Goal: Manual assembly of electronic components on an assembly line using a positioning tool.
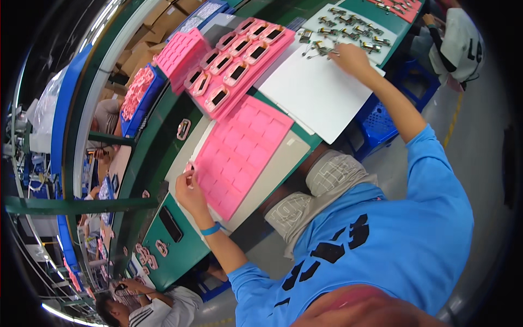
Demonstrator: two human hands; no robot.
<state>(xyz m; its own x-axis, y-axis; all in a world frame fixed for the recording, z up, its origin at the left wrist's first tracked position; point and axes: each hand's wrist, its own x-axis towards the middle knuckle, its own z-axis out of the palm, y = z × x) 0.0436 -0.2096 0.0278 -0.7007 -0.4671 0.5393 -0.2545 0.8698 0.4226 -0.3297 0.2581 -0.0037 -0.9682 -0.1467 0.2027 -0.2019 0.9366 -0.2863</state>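
Observation:
My left hand (190, 195) is at the near left corner of a flat pink tray (245, 144) with shallow pockets. Its fingers pinch a small pink plastic casing (189, 167), partly hidden by the fingertips. Out to the right, my right hand (351, 60) reaches over a white sheet (321, 92). Its fingers close on a small circuit board with wires (321, 50), at the edge of a group of similar circuit boards (354, 30). Beyond the flat tray, a stack of pink trays (224, 111) carries several pink casings with dark screens (237, 72).
Another pink tray (182, 52) leans behind the stack. A single casing (183, 129) lies on the green conveyor. A black phone (170, 223) and loose pink casings (146, 256) lie left. A blue stool (376, 125) stands right. Co-workers sit nearby, one in white (169, 308).

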